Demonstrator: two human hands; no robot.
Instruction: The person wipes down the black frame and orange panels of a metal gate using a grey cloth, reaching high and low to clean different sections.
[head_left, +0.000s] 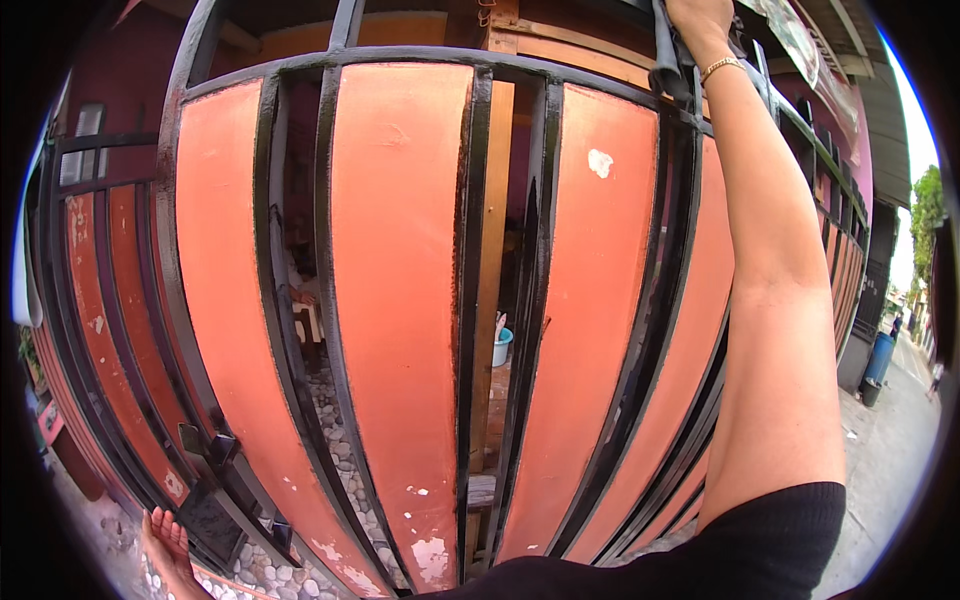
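Note:
A tall gate (395, 250) with coral-painted panels and black metal bars fills the middle of the view. My right arm reaches up along it to the top rail. There, my right hand (700, 25) is closed on a dark grey cloth (668, 62) that hangs over the bars; the upper edge of the view cuts off its fingertips. Low at the left, my left hand (168, 548) has its fingers stretched out, holding nothing, near the black metal latch pieces (215, 450) on the gate's edge.
A second gate section (120, 290) with chipped red panels stands at the left. Rounded stones (345, 460) and a light blue bucket (502, 347) show through the gaps. Along the street (905, 400) at the right stands a blue bin (879, 360). A wooden post (493, 250) rises behind the bars.

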